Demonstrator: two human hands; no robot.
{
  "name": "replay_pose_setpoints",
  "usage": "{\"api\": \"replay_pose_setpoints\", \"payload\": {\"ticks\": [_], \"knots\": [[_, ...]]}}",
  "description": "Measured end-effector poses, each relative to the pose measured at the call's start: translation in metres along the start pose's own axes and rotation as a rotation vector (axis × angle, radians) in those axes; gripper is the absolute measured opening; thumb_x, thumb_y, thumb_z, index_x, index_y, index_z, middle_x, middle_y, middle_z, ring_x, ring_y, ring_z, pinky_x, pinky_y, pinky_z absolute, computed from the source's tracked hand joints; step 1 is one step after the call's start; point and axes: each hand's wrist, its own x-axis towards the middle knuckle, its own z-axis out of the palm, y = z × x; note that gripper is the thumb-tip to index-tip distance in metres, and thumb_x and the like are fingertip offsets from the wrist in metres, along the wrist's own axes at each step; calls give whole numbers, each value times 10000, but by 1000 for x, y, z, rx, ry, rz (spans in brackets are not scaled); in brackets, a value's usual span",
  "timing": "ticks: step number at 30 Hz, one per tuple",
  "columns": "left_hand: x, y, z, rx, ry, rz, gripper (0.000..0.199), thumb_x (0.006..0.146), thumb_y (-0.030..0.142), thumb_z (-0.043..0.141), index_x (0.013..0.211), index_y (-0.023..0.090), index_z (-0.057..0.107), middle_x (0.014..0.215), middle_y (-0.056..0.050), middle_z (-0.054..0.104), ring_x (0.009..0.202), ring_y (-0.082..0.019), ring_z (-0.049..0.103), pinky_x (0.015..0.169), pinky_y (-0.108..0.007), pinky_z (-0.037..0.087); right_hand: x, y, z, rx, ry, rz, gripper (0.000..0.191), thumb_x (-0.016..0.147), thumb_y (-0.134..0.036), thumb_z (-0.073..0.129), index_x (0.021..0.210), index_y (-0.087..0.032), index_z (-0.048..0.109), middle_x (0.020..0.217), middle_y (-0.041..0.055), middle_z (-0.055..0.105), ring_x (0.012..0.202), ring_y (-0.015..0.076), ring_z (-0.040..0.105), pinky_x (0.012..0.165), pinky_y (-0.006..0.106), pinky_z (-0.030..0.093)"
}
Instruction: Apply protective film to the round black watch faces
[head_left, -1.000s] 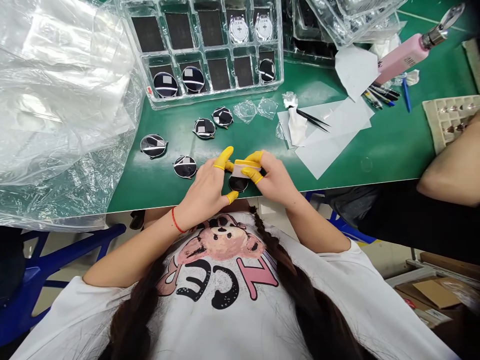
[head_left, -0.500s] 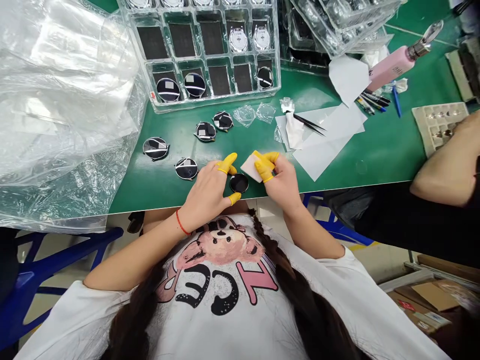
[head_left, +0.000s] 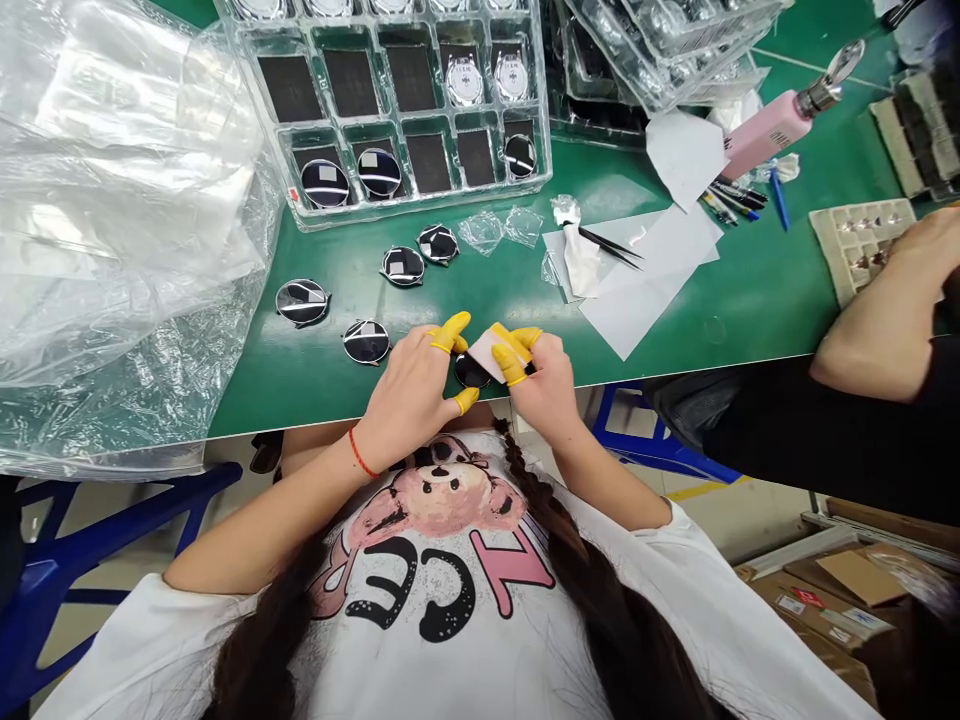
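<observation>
Between my hands lies a round black glossy disc (head_left: 471,372), partly covered by a pale pink-white card (head_left: 487,352). My right hand (head_left: 544,385) pinches that card with yellow-cotted fingers. My left hand (head_left: 412,385), with a red string at the wrist, has yellow-cotted fingertips at the disc's rim on either side. Several similar discs with film patches lie on the green mat to the left, the nearest (head_left: 367,342) just beyond my left hand. More sit in a clear plastic tray (head_left: 420,205).
Thick clear plastic sheeting (head_left: 127,250) covers the left. Tweezers (head_left: 609,245) rest on white sheets (head_left: 645,280) to the right. A pink tool (head_left: 765,125) and pens lie beyond. A co-worker's arm (head_left: 877,320) reaches a beige tray (head_left: 855,245) at the right.
My right hand has moved left, bringing the card from beside the disc onto its upper right part. The card now covers more of the disc.
</observation>
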Motion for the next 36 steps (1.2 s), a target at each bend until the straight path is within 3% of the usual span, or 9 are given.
{"api": "replay_pose_setpoints", "payload": {"ticks": [2,5,8,12,18,23,27,32,36], "knots": [[0,0,0,6,-7,-7,659,833,213,730,1408,152,414,1204,-107,640,1190,-285,544,1015,-447,461,-6,1,3,-63,60,-34,418,1017,-568,385,871,-230,583,788,47,638,759,221,543,792,399,410],[0,0,0,34,-25,2,589,855,245,714,1376,142,460,1175,-113,643,1187,-293,538,1017,-460,462,-11,7,1,-141,127,26,393,1007,-558,406,846,-234,560,780,60,636,738,234,520,784,426,392],[1,0,0,103,-38,28,551,863,268,702,1361,147,502,1173,-127,629,1201,-315,522,1014,-485,462,-14,4,-2,-66,119,68,374,1003,-568,435,901,-237,578,798,51,654,746,229,535,772,415,413],[0,1,-1,159,-56,25,510,858,275,698,1331,140,566,1180,-148,616,1192,-332,514,1000,-504,462,-19,-5,5,-48,144,3,367,1021,-545,411,915,-239,583,819,57,658,784,228,559,795,414,430],[-1,1,-1,178,-41,40,465,889,313,681,1319,155,599,1163,-138,624,1172,-313,530,989,-480,473,-13,8,-3,-99,124,22,429,1010,-594,405,892,-227,595,800,60,660,738,223,555,790,424,438],[-1,0,0,189,-24,61,479,867,311,715,1305,152,604,1185,-137,625,1196,-315,527,997,-479,472,1,-2,-20,-8,-51,-226,349,1032,-468,441,981,-229,691,947,72,696,901,222,612,802,390,475],[-1,-1,0,172,-37,46,481,855,302,727,1300,164,607,1190,-133,622,1186,-316,525,992,-486,470,8,-6,-17,-114,-129,-511,335,1033,-287,409,967,-272,737,963,60,704,877,211,581,806,398,457],[-1,-1,0,155,-55,43,463,866,288,709,1298,155,607,1199,-148,612,1184,-327,509,993,-502,459,-10,4,-11,-162,-86,-665,312,999,-190,448,981,-351,715,963,11,700,954,197,573,931,444,426],[-2,-1,0,169,-54,51,488,867,295,714,1313,135,599,1207,-161,606,1191,-335,498,999,-509,454,-36,1,-10,-151,28,-683,311,977,-147,467,997,-344,706,952,8,704,929,189,579,861,406,437]]}}
